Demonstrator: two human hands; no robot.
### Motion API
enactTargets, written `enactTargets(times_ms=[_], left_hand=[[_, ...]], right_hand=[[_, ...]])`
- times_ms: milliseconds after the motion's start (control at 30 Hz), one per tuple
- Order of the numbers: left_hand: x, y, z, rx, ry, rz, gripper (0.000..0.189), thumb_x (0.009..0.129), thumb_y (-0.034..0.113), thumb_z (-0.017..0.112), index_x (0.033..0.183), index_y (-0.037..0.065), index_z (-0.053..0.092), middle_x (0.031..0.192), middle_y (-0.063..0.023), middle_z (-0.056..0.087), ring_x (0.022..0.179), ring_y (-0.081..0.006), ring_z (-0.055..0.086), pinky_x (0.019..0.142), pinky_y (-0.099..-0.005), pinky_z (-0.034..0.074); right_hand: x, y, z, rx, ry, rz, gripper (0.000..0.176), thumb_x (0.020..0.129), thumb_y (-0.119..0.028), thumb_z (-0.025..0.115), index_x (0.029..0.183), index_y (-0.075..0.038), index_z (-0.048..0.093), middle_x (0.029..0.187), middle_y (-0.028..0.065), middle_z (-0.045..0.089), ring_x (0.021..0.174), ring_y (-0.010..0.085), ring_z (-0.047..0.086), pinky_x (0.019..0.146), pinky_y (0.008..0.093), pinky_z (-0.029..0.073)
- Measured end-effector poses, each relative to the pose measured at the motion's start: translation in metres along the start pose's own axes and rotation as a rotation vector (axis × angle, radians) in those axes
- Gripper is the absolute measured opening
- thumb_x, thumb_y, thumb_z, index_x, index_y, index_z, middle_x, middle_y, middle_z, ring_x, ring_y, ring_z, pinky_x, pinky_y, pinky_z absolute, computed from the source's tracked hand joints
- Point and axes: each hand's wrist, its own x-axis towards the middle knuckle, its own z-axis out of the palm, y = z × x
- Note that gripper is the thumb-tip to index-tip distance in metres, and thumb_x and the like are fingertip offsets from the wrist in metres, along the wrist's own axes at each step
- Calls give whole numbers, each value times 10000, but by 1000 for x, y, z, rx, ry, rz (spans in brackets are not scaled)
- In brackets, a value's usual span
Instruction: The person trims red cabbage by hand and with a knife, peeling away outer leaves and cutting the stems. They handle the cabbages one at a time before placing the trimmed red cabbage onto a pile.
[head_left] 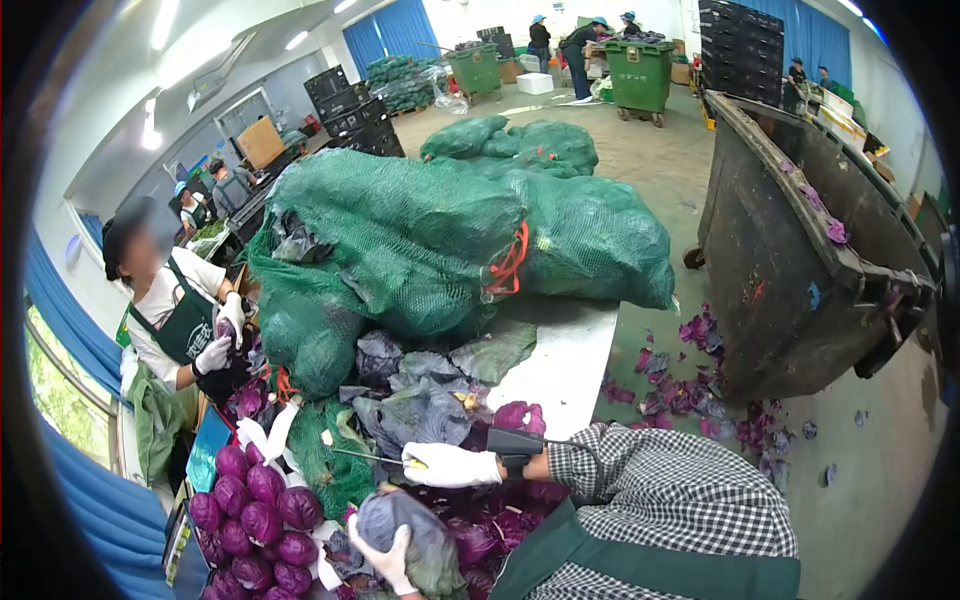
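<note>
Low in the view, the gloved left hand (388, 562) grips a cabbage (428, 540) wrapped in dull grey-purple leaves, its fingers spread and curved against the side. Just above that cabbage, the gloved right hand (452, 466) is closed around the handle of a thin-bladed tool (368, 456), whose blade points left. A black device (515, 447) sits on the right wrist. Loose outer leaves (425, 412) lie beyond the tool, and smooth purple cabbages (262, 522) are heaped to the left. Farther out, stuffed green net sacks (400, 225) rest on the white table (568, 350); at left, a co-worker (160, 300) in white gloves holds a purple cabbage. Leaf scraps (672, 395) litter the floor beside a large dark bin (775, 270).
</note>
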Motion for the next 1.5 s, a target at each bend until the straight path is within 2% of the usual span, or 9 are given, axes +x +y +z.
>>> enactTargets(times_ms=[100, 167, 267, 300, 400, 500, 633, 800, 1500], left_hand=[[6, 34, -26, -3, 102, 22, 876, 651, 66, 760, 1405, -2, 318, 1369, -156, 406, 1259, -284, 403, 1110, -392, 263], [3, 76, -39, 281, 159, 139, 839, 616, 261, 860, 1316, 50, 450, 1231, -161, 548, 1113, -309, 544, 960, -401, 445], [-10, 100, -52, 156, 195, 208, 831, 660, 238, 844, 1342, 21, 422, 1303, -196, 480, 1184, -333, 477, 1007, -446, 396], [1, 98, -63, 207, 89, 367, 871, 632, 32, 733, 1399, -17, 322, 1380, -158, 400, 1263, -295, 407, 1115, -400, 263], [-40, 125, -61, 304, 106, 113, 945, 517, 20, 794, 1348, -31, 345, 1333, -161, 437, 1248, -290, 431, 1096, -413, 311], [-74, 111, -62, 406, 150, 63, 926, 563, 180, 885, 1324, -3, 392, 1336, -152, 444, 1246, -272, 442, 1063, -385, 357], [-109, 69, -60, 504, 139, -38, 934, 538, 227, 890, 1318, 19, 419, 1334, -162, 453, 1264, -295, 433, 1068, -382, 344], [-153, 42, -47, 478, 86, -121, 930, 541, 268, 885, 1320, 88, 410, 1419, -178, 356, 1279, -331, 417, 1060, -404, 363], [-149, 42, -19, 577, 322, -243, 919, 571, 308, 882, 1316, 70, 400, 1333, -188, 392, 1243, -353, 422, 1024, -424, 383]], right_hand=[[-12, -22, -8, 185, -80, 96, 290, 953, -322, 503, 1052, -49, 508, 766, 83, 561, 620, 159, 539, 582, 338, 454], [-13, -29, -6, 323, -104, 146, 283, 964, -331, 492, 1038, -59, 508, 762, 39, 553, 572, 106, 504, 529, 293, 438], [-23, -55, -13, 414, -122, 134, 225, 943, -300, 501, 969, -77, 489, 711, 39, 532, 552, 137, 515, 501, 298, 438], [-27, -64, -13, 430, -163, 132, 197, 937, -267, 508, 964, -73, 492, 726, 46, 524, 567, 158, 527, 500, 303, 443], [-40, -63, -9, -97, -124, -417, 131, 840, -158, 541, 930, -63, 525, 836, 133, 499, 679, 295, 534, 544, 378, 476], [-52, -84, -3, 79, -271, 285, 263, 940, -252, 545, 1106, -48, 537, 815, 111, 591, 720, 198, 599, 664, 321, 475], [-54, -57, 26, -93, -446, 170, 246, 920, -202, 556, 1123, -68, 517, 755, 88, 587, 663, 153, 566, 617, 313, 451], [-81, -45, 52, -317, -497, 55, 268, 917, -251, 560, 1102, -67, 501, 882, 205, 640, 829, 394, 633, 701, 445, 499], [-109, -12, 82, -503, -530, 6, 278, 916, -237, 571, 1109, -62, 474, 806, 161, 661, 665, 356, 650, 564, 444, 508]])
